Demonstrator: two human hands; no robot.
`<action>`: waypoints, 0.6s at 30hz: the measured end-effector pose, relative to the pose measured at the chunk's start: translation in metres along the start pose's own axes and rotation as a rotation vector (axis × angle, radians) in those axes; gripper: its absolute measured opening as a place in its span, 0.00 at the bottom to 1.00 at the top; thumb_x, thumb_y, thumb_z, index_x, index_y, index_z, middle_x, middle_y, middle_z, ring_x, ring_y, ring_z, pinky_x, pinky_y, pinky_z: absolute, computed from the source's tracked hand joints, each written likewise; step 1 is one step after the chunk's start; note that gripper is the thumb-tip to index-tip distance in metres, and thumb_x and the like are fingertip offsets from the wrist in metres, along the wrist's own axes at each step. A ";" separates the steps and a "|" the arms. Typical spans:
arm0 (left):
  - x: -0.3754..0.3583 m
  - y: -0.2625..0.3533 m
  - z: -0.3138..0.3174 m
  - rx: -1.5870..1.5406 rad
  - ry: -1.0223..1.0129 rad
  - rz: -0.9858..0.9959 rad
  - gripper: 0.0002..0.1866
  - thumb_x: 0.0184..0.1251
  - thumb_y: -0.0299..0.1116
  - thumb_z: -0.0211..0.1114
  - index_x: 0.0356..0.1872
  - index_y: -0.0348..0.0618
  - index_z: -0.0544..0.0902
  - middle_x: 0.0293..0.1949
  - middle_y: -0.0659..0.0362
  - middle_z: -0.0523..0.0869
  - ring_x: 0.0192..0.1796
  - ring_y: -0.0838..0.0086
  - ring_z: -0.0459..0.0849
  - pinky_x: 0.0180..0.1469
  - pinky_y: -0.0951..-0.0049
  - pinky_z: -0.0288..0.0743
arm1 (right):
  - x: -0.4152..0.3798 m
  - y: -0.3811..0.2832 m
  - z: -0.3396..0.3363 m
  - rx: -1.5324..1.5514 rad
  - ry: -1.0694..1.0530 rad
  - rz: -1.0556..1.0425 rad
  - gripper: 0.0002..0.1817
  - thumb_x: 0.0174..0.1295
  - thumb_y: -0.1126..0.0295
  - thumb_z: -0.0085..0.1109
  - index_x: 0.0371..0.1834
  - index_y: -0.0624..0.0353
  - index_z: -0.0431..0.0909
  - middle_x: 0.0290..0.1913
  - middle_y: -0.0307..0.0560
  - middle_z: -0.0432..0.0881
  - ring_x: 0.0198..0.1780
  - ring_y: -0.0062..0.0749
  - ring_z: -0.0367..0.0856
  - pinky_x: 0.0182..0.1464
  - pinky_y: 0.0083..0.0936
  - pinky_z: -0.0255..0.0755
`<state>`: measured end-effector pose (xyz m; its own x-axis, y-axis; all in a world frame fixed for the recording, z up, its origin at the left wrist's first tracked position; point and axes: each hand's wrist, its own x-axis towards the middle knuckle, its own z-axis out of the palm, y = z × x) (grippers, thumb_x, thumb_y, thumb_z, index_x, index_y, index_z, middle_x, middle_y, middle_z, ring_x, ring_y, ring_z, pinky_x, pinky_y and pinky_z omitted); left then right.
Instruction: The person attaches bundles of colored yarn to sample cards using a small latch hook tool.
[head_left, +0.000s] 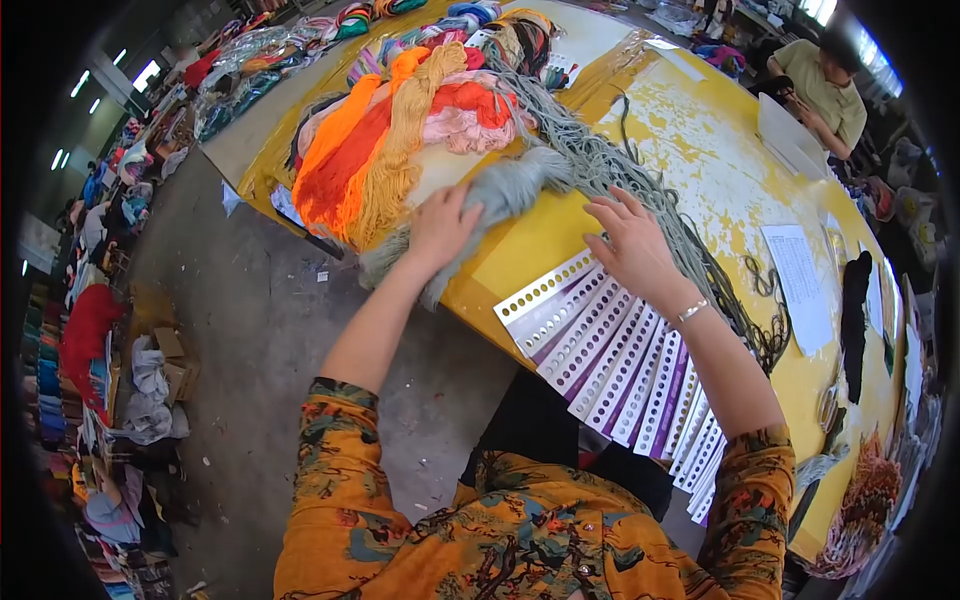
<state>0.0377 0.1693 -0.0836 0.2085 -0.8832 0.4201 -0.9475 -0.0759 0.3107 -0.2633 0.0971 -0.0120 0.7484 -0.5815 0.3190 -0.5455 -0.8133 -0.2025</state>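
A fluffy hank of grey yarn [515,185] lies across the near edge of the yellow table, its lower end hanging past the edge. My left hand [440,228] grips this hank from above, fingers partly sunk in the strands. My right hand [632,245] is open, fingers apart, holding nothing, just right of the hank. Under and in front of it fan out long white and purple strips with rows of holes [610,350]. Behind it runs a heap of loose grey-green yarn [590,145]. Orange yarn [335,160], red yarn and tan yarn [415,140] lie left of the hank.
The yellow table [690,130] has worn patches. A printed sheet [797,275] and a black bundle [855,320] lie to the right. Another person [825,90] sits at the far right. Cardboard boxes [175,365] and piled yarn stand on the left floor.
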 end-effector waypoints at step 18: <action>0.091 -0.054 -0.032 -0.275 0.185 -0.237 0.32 0.59 0.39 0.69 0.63 0.36 0.70 0.59 0.43 0.76 0.64 0.55 0.73 0.65 0.60 0.66 | 0.085 0.077 0.104 -0.200 -0.018 0.275 0.30 0.66 0.50 0.50 0.70 0.46 0.63 0.72 0.42 0.65 0.75 0.44 0.57 0.71 0.55 0.50</action>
<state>0.1159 0.1081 -0.0352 0.4772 -0.7559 0.4481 -0.7732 -0.1188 0.6230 -0.2027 -0.0168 -0.0969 0.5684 -0.7801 0.2614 -0.7899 -0.6063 -0.0922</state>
